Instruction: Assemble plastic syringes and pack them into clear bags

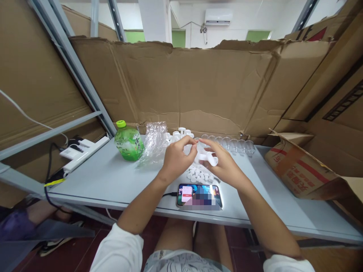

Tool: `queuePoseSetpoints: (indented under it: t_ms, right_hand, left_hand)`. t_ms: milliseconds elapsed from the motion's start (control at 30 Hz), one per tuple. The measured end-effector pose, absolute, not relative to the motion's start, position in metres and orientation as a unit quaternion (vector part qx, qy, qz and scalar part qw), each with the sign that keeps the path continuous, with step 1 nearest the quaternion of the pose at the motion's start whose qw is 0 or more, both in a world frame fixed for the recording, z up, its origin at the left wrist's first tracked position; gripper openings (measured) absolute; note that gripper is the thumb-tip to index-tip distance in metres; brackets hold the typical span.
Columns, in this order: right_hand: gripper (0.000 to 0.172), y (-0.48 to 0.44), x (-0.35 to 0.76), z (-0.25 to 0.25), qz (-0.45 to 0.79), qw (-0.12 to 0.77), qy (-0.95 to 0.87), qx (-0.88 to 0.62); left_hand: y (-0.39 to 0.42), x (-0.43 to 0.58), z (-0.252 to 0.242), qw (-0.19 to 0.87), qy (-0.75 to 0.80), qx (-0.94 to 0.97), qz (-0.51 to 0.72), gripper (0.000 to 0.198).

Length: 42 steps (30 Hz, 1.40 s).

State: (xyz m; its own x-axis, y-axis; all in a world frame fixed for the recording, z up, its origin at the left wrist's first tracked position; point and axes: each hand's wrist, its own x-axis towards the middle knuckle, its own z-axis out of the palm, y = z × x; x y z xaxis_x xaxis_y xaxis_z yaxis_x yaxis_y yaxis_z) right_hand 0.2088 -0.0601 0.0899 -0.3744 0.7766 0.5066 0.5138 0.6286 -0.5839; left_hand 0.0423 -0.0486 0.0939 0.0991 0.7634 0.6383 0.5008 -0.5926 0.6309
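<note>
My left hand (pixel 179 155) is raised over the table, thumb and forefinger pinched together; what is between them, if anything, is too small to make out. Close beside it, my right hand (pixel 224 161) curls around a white plastic piece (pixel 210 158) with a rounded end, and its fingertips nearly meet the left ones. Below both hands lies a scatter of small white plastic caps (pixel 199 176). Behind the left hand is a heap of larger white plastic parts (pixel 183 132). Clear round plastic containers (pixel 236 146) stand in a row behind the right hand.
A phone (pixel 198 195) with a lit screen and cable lies near the front edge. At left stand a green bottle (pixel 129 143), a crumpled clear bag (pixel 154 141) and a power strip (pixel 86 154). An open cardboard box (pixel 297 170) sits right; cardboard (pixel 193 83) walls the back.
</note>
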Motion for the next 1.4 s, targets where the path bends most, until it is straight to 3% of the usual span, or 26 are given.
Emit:
queuePoseSetpoints:
  t_ms: [100, 233, 433, 700, 900, 1033, 1267, 1333, 1400]
  right_hand:
    - [0.060, -0.059, 0.214, 0.097, 0.138, 0.342, -0.810, -0.455]
    - [0.053, -0.053, 0.228, 0.106, 0.140, 0.296, -0.806, -0.494]
    - [0.040, -0.044, 0.240, 0.122, 0.267, 0.338, -0.767, -0.476]
    - [0.035, -0.031, 0.245, 0.162, 0.254, 0.354, -0.780, -0.450]
    - [0.025, -0.026, 0.250, 0.177, 0.255, 0.422, -0.755, -0.432]
    - [0.021, -0.031, 0.248, 0.189, 0.268, 0.445, -0.748, -0.413]
    - [0.016, -0.041, 0.240, 0.202, 0.297, 0.454, -0.762, -0.353]
    - [0.017, -0.044, 0.237, 0.204, 0.273, 0.451, -0.776, -0.346]
    - [0.022, -0.047, 0.237, 0.206, 0.249, 0.441, -0.792, -0.341]
  left_hand:
    - [-0.042, 0.042, 0.099, 0.144, 0.422, 0.731, 0.516, 0.009]
    - [-0.037, 0.038, 0.104, 0.115, 0.447, 0.727, 0.508, 0.008]
    - [-0.036, 0.039, 0.108, 0.082, 0.458, 0.735, 0.493, 0.005]
    - [-0.037, 0.040, 0.115, 0.085, 0.452, 0.727, 0.510, 0.005]
    - [-0.040, 0.043, 0.119, 0.104, 0.410, 0.723, 0.546, 0.008]
    - [-0.039, 0.041, 0.123, 0.170, 0.325, 0.731, 0.576, 0.009]
    - [-0.021, 0.032, 0.122, 0.307, 0.248, 0.811, 0.433, 0.071]
    - [-0.020, 0.036, 0.118, 0.354, 0.246, 0.810, 0.398, 0.063]
    - [-0.020, 0.041, 0.114, 0.395, 0.241, 0.798, 0.386, 0.040]
